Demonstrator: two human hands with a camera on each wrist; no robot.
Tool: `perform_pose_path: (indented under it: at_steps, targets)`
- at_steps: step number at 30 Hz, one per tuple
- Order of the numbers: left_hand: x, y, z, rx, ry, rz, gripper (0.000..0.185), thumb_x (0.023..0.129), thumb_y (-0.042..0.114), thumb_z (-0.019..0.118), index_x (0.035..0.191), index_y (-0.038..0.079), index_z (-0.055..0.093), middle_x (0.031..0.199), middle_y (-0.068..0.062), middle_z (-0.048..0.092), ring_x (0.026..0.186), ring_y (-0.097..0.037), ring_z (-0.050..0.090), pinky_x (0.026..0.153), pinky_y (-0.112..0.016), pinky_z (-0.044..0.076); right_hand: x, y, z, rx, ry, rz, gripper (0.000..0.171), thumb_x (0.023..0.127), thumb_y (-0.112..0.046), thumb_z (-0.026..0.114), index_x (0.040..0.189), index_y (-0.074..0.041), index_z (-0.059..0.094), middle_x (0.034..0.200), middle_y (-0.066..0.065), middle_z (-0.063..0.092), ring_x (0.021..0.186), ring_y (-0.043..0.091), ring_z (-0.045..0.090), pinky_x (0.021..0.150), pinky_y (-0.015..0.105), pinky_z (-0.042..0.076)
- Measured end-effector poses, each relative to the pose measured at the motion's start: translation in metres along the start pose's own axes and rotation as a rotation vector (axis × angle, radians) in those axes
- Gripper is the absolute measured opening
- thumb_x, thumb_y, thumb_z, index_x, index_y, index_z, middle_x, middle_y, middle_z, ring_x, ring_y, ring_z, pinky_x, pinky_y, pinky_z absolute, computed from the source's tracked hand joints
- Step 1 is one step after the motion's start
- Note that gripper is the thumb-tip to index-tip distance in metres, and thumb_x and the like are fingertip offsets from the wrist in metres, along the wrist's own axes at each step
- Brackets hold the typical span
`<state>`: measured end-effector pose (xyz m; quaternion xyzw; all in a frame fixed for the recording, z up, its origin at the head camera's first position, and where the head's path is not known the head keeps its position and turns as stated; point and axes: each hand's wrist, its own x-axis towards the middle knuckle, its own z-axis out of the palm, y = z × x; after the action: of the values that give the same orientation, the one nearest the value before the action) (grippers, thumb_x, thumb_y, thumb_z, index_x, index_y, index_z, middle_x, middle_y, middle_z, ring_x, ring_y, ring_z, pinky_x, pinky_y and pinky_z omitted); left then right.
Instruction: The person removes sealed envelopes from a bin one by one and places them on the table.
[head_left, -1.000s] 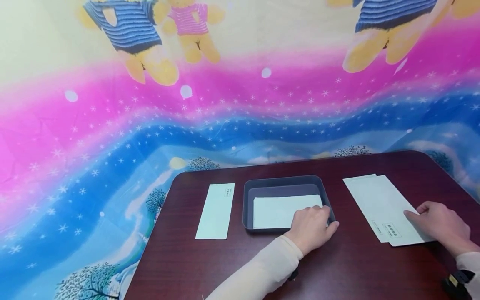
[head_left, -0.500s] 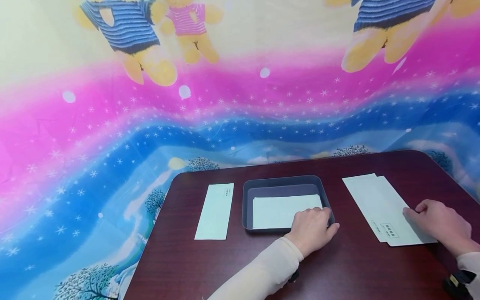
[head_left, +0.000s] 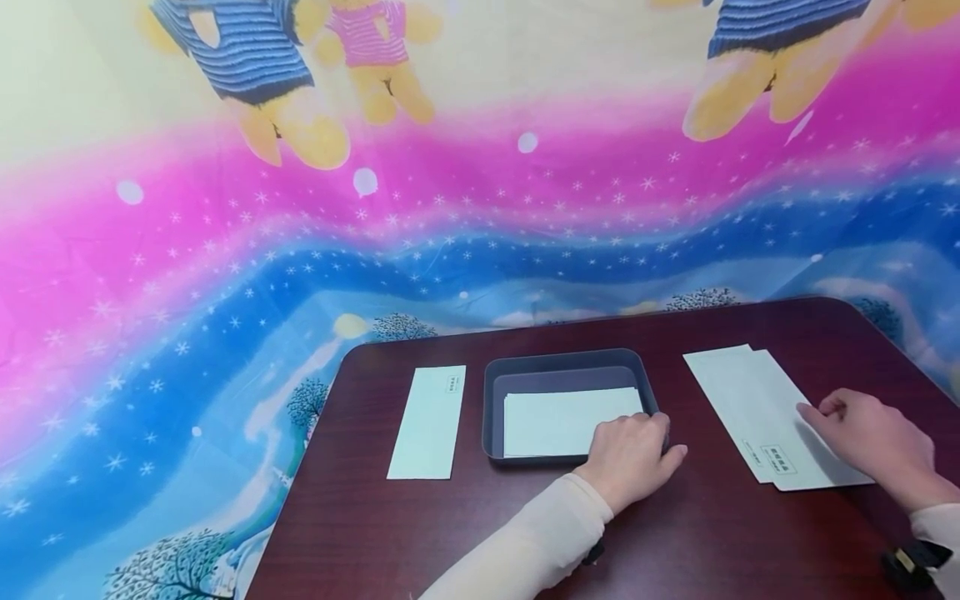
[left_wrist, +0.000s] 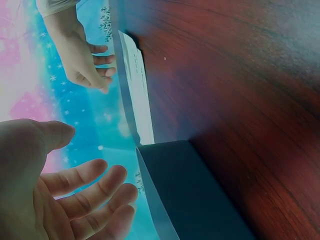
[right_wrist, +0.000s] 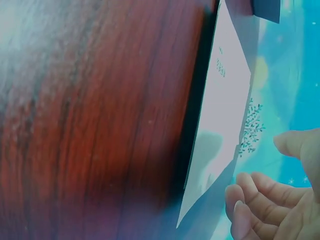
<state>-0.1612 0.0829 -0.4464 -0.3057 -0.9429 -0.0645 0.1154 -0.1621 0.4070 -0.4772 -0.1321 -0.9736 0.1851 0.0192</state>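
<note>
Hands are working at a dark red counter. The left hand is resting at the near right corner of a grey tray, its relaxed, uncurled fingers lying over the rim and the white sheet inside, gripping nothing. The right hand is lying with loosely spread fingers on the right edge of two overlapping white envelopes, which are sitting flat to the tray's right. Another envelope is lying flat to the tray's left, well apart from both hands.
</note>
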Motion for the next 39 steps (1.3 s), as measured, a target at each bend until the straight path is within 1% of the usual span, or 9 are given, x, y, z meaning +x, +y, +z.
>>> perform_pose_path:
  at_steps: [5, 10, 16, 20, 25, 30, 39]
  targets:
    - [0.000, 0.001, -0.001, 0.011, 0.002, 0.000, 0.028, 0.097, 0.050, 0.061, 0.080, 0.027, 0.059, 0.061, 0.013, 0.053, 0.054, -0.001, 0.052, 0.043, -0.019, 0.028, -0.001, -0.004, -0.001, 0.005, -0.010, -0.024, 0.065, 0.095, -0.057, 0.059, 0.108, 0.007, 0.062, 0.091, 0.023, 0.069, 0.068, 0.028, 0.062, 0.051, 0.043, 0.039]
    - [0.001, -0.002, -0.005, -0.014, -0.012, -0.015, 0.026, 0.098, 0.049, 0.060, 0.083, 0.027, 0.061, 0.064, 0.014, 0.054, 0.056, 0.000, 0.051, 0.044, -0.019, 0.029, -0.004, -0.010, -0.001, 0.009, -0.013, -0.065, 0.065, 0.096, -0.058, 0.057, 0.110, 0.005, 0.063, 0.098, 0.027, 0.069, 0.074, 0.033, 0.064, 0.051, 0.045, 0.039]
    - [0.001, -0.005, -0.008, -0.043, -0.033, -0.028, 0.025, 0.099, 0.048, 0.059, 0.088, 0.027, 0.065, 0.068, 0.013, 0.057, 0.057, 0.001, 0.050, 0.045, -0.018, 0.031, -0.007, -0.019, -0.001, 0.021, -0.003, -0.109, 0.060, 0.096, -0.057, 0.057, 0.108, 0.002, 0.064, 0.094, 0.021, 0.070, 0.071, 0.028, 0.064, 0.050, 0.043, 0.037]
    - [0.001, -0.007, -0.009, -0.033, -0.042, -0.037, 0.025, 0.099, 0.049, 0.058, 0.089, 0.028, 0.065, 0.069, 0.014, 0.058, 0.058, 0.001, 0.051, 0.045, -0.019, 0.031, -0.009, -0.027, -0.003, 0.022, -0.007, -0.125, 0.060, 0.097, -0.056, 0.057, 0.109, 0.003, 0.064, 0.095, 0.022, 0.072, 0.072, 0.030, 0.065, 0.049, 0.043, 0.038]
    - [0.000, -0.010, -0.008, -0.012, -0.037, -0.041, 0.024, 0.099, 0.049, 0.058, 0.088, 0.028, 0.064, 0.069, 0.014, 0.058, 0.059, 0.000, 0.053, 0.045, -0.019, 0.031, -0.012, -0.035, -0.003, 0.019, -0.018, -0.134, 0.060, 0.097, -0.056, 0.056, 0.108, 0.003, 0.063, 0.094, 0.021, 0.072, 0.071, 0.029, 0.065, 0.049, 0.042, 0.039]
    - [-0.002, -0.015, -0.006, -0.028, -0.036, -0.054, 0.024, 0.098, 0.049, 0.059, 0.092, 0.027, 0.067, 0.070, 0.013, 0.059, 0.060, 0.000, 0.053, 0.046, -0.019, 0.031, -0.012, -0.038, -0.003, 0.018, -0.031, -0.148, 0.061, 0.097, -0.056, 0.056, 0.109, 0.003, 0.063, 0.092, 0.019, 0.073, 0.072, 0.029, 0.066, 0.049, 0.042, 0.039]
    - [-0.004, -0.021, -0.004, -0.048, -0.032, -0.066, 0.025, 0.098, 0.048, 0.060, 0.093, 0.026, 0.069, 0.069, 0.014, 0.058, 0.059, 0.000, 0.051, 0.046, -0.019, 0.032, -0.013, -0.045, -0.001, 0.028, -0.029, -0.179, 0.058, 0.097, -0.060, 0.053, 0.107, -0.003, 0.066, 0.092, 0.013, 0.075, 0.073, 0.026, 0.067, 0.049, 0.041, 0.037]
